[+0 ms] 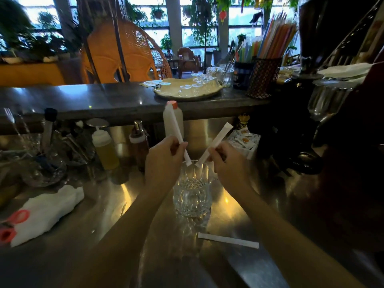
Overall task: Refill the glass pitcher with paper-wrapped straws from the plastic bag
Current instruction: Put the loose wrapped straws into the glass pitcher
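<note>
A cut-glass pitcher (pixel 192 194) stands upright on the steel counter, straight ahead of me. My left hand (pixel 164 161) grips a paper-wrapped straw (pixel 176 125) that leans left, its lower tip at the pitcher's rim. My right hand (pixel 226 165) grips a second paper-wrapped straw (pixel 218 140) that leans right, its tip also at the rim. A third wrapped straw (pixel 228 240) lies flat on the counter in front of the pitcher. The white plastic bag (pixel 45 213) lies at the left, with red-handled scissors (pixel 12 225) on it.
Behind the pitcher stand a yellow squeeze bottle (pixel 105 148), a brown bottle (pixel 139 142) and a white jug with an orange cap (pixel 173 119). Sachets (pixel 244 140) sit to the right. The raised bar ledge holds a tray of glasses (pixel 187 88) and a mesh cup of coloured straws (pixel 264 77).
</note>
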